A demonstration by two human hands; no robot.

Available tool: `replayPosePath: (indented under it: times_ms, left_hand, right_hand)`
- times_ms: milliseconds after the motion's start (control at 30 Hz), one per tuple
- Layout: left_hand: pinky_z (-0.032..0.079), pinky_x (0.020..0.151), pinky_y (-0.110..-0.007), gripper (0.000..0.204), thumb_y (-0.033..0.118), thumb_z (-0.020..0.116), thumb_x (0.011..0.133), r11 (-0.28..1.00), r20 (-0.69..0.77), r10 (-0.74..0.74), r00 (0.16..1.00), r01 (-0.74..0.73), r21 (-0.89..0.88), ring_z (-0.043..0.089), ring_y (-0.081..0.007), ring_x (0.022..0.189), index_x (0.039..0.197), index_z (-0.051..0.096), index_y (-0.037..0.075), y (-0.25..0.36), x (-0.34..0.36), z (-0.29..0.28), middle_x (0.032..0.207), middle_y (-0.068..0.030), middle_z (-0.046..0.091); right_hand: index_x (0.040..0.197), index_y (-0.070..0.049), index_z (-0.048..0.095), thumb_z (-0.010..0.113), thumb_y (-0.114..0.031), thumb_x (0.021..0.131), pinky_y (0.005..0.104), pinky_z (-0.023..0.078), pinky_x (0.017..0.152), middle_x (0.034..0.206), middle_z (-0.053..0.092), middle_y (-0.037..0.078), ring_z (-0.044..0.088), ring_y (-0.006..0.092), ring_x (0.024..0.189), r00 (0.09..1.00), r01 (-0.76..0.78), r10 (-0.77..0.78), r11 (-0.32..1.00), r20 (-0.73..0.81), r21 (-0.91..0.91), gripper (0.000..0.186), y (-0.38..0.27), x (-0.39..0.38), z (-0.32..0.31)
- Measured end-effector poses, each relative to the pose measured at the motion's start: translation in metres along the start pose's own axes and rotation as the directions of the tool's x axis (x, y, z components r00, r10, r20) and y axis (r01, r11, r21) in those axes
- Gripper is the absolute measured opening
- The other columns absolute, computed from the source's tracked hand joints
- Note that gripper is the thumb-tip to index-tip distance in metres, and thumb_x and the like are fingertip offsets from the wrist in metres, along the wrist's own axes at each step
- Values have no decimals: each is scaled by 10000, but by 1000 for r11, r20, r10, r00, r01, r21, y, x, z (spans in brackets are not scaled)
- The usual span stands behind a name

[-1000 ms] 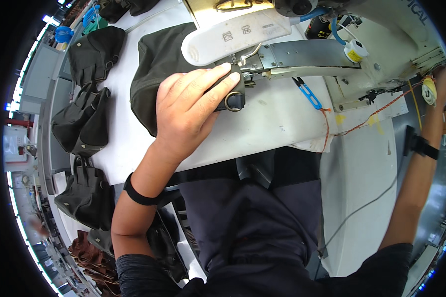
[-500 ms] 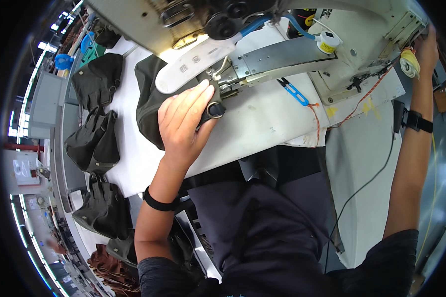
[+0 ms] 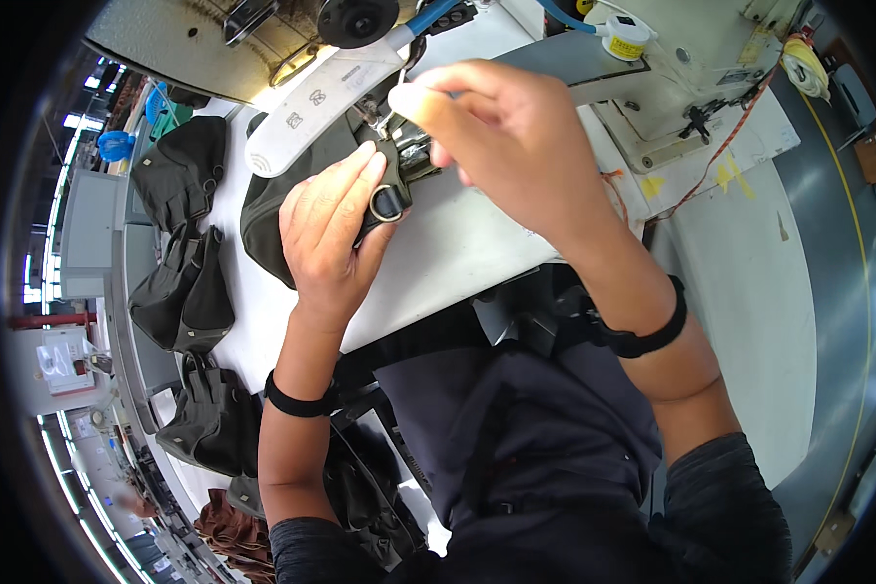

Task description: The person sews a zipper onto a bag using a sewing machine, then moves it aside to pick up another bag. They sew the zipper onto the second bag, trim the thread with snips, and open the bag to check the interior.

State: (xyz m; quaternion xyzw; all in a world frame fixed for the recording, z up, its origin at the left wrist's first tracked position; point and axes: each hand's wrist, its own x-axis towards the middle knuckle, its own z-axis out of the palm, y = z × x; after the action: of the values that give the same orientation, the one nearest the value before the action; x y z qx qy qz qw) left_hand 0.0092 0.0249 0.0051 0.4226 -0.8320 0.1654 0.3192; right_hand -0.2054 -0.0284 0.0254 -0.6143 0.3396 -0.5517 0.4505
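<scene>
A dark green bag [image 3: 268,219] lies under the head of a sewing machine [image 3: 331,92], its edge by the metal presser foot [image 3: 414,146]. My left hand [image 3: 326,234] grips the bag's edge, fingers together on top and thumb beside a short strap with a metal D-ring [image 3: 387,204]. Curled close to the needle area is my right hand [image 3: 521,146], thumb and fingers drawn together. Whatever it pinches, if anything, is hidden.
Several similar dark green bags [image 3: 180,292] stand along the left of the white table [image 3: 457,263]. Brown pieces [image 3: 229,530] lie at lower left. An orange cord [image 3: 720,161] runs by the machine's base, below a small white bottle [image 3: 625,37].
My right hand has come from the machine's far right end to the needle area. My left hand stays on the bag. The blue thread snips are now out of sight.
</scene>
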Motion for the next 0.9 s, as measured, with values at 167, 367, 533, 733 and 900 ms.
replayPosePath:
  times_ms: [167, 367, 533, 733, 900]
  left_hand:
    - [481, 971, -389, 468, 148, 848, 807, 1000, 8, 22, 1000, -22, 1, 711, -302, 1099, 1245, 740, 27, -3, 2, -5, 1252, -143, 748]
    - [478, 967, -380, 476, 145, 849, 786, 998, 19, -19, 1000, 20, -66, 712, -292, 1114, 1238, 744, 37, -5, -5, -6, 1256, -138, 749]
    - [474, 981, -380, 466, 144, 850, 798, 997, 3, -19, 1000, 19, -73, 710, -288, 1122, 1241, 745, 46, -2, -2, -5, 1256, -137, 750]
    - [465, 1018, -400, 569, 163, 889, 739, 999, -19, -41, 999, 41, -29, 690, -280, 1131, 1273, 721, 61, 5, -6, -1, 1299, -118, 727]
    - [456, 1025, -404, 512, 188, 883, 778, 999, -31, -49, 998, 49, 9, 670, -281, 1138, 1254, 731, 75, 6, -12, -1, 1311, -99, 715]
  right_hand:
    - [842, 11, 662, 696, -160, 965, 266, 377, 495, 590, 569, 20, 481, 54, 525, 999, -50, 48, 984, 17, 170, 213, 4, 10, 16]
    - [801, 10, 600, 682, -186, 944, 413, 504, 590, 663, 649, 171, 625, 356, 586, 992, -34, 2, 965, -122, -260, 256, 10, 1, 31]
    - [910, -3, 641, 664, -190, 977, 400, 523, 603, 690, 670, 166, 655, 334, 617, 987, -78, 34, 956, -157, -283, 200, 9, -9, 37]
    - [1133, 31, 676, 629, -123, 1052, 257, 544, 781, 981, 741, 50, 684, 122, 836, 986, 12, -27, 996, -167, -93, 180, 32, -50, 23]
    - [1224, 39, 692, 606, -145, 1067, 310, 531, 952, 1146, 755, 126, 698, 178, 1067, 999, 41, -41, 999, -4, 6, 258, 52, -62, 34]
